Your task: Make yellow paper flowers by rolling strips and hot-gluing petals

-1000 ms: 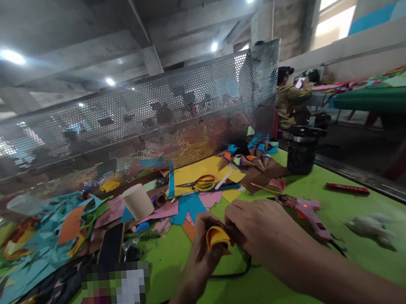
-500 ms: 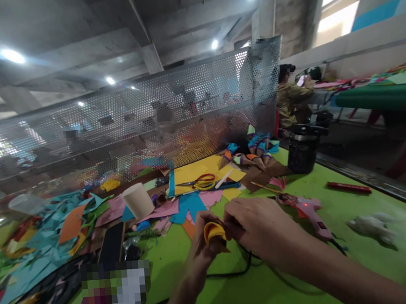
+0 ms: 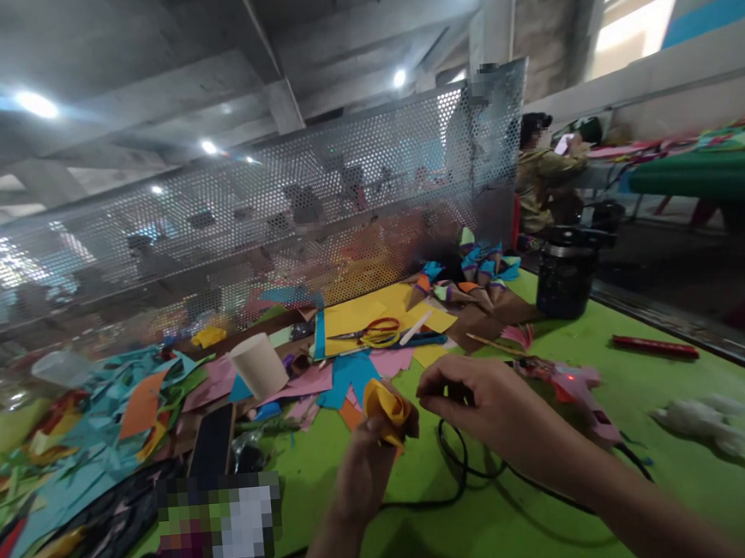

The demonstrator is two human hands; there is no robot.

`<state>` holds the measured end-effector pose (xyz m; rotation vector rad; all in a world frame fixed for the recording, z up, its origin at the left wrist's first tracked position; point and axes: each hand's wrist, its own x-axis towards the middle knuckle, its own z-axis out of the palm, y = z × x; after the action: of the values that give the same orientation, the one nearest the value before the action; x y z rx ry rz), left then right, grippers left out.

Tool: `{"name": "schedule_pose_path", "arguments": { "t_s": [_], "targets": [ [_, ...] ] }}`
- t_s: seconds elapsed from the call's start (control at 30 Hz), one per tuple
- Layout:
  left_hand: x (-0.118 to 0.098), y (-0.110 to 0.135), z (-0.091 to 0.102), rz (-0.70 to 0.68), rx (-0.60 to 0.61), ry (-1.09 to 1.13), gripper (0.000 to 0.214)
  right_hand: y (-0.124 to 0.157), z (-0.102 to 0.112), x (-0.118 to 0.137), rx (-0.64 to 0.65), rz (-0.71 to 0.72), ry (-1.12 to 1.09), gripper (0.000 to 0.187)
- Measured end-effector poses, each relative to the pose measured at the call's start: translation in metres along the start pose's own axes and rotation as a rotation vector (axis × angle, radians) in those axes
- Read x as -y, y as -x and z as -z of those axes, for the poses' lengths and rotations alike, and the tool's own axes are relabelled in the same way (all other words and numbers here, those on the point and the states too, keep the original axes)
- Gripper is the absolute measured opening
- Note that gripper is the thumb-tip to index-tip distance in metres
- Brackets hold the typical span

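Note:
A rolled yellow paper flower (image 3: 388, 405) stands upright in my left hand (image 3: 366, 462), its fingers wrapped round the lower part. Layers of the yellow paper curl open at the top. Close by on the right is my right hand (image 3: 475, 391), apart from the flower, with thumb and fingers curled towards each other. Whether anything small sits between those fingertips I cannot make out. A pink glue gun (image 3: 585, 395) with a lit red light lies on the green table (image 3: 521, 525), just beyond my right wrist. Its black cord (image 3: 461, 483) loops beneath my hands.
Yellow-and-red scissors (image 3: 380, 332) lie on yellow paper behind my hands. A cream paper roll (image 3: 258, 365), a phone (image 3: 211, 446) and heaped paper scraps (image 3: 94, 430) fill the left. At right are a dark jug (image 3: 566, 277) and a red pen (image 3: 655, 346). A perforated metal screen (image 3: 341, 204) borders the table.
My right hand has drawn away from the yellow paper flower, leaving a small gap. My left hand has turned the flower more upright, so more of its yellow paper shows.

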<state>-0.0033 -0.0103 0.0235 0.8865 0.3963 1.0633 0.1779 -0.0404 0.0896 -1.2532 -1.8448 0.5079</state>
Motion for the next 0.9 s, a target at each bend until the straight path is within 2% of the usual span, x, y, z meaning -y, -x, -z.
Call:
{"name": "schedule_pose_path", "arguments": {
  "t_s": [0.17, 0.43, 0.6, 0.9],
  "targets": [
    [-0.0002, 0.0009, -0.0002, 0.037, -0.025, 0.034, 0.029, 0.0062, -0.0055, 0.0009, 0.024, 0.165, -0.089, 0.013],
    [0.0011, -0.0009, 0.003, 0.073, 0.018, 0.054, 0.03, 0.0032, -0.0094, -0.0036, 0.019, 0.293, 0.008, 0.013],
    [-0.0018, -0.0009, -0.0011, 0.059, 0.053, 0.026, 0.028, 0.0014, -0.0078, -0.004, 0.029, 0.319, 0.096, 0.015],
    [-0.0019, -0.0005, -0.0054, 0.083, -0.022, 0.097, 0.028, 0.0003, -0.0076, -0.0065, 0.055, 0.313, 0.13, 0.018]
  ]
}}
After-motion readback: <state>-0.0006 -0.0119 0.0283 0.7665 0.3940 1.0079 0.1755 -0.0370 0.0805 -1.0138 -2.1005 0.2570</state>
